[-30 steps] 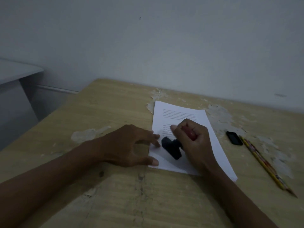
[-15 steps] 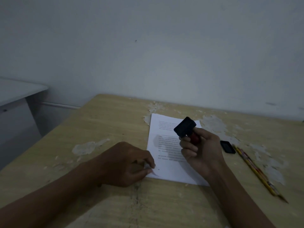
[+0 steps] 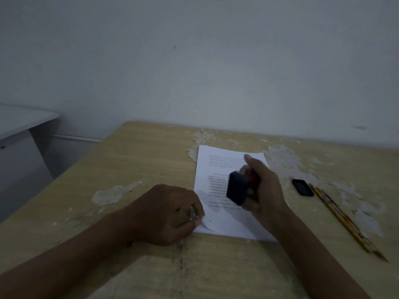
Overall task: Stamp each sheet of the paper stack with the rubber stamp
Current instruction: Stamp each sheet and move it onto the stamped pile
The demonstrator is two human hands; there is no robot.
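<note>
A stack of white printed sheets (image 3: 218, 169) lies on the worn wooden table (image 3: 140, 160). My right hand (image 3: 263, 188) grips the rubber stamp (image 3: 237, 187) by its red handle, its black base tilted toward me and held above the middle of the paper, blurred by motion. My left hand (image 3: 166, 214) rests on the table at the stack's near left corner, where thumb and forefinger pinch the top sheet and curl that corner up.
A small black ink pad (image 3: 302, 187) sits right of the paper. Beside it lie two pencils (image 3: 343, 219) running toward the near right. The table's surface is peeling in patches. A grey wall rises behind, and a white shelf (image 3: 23, 119) stands at the left.
The stamp came up off the near part of the sheet, was turned base up, and now tilts back down over the paper. My left hand went from flat fingers to pinching the corner.
</note>
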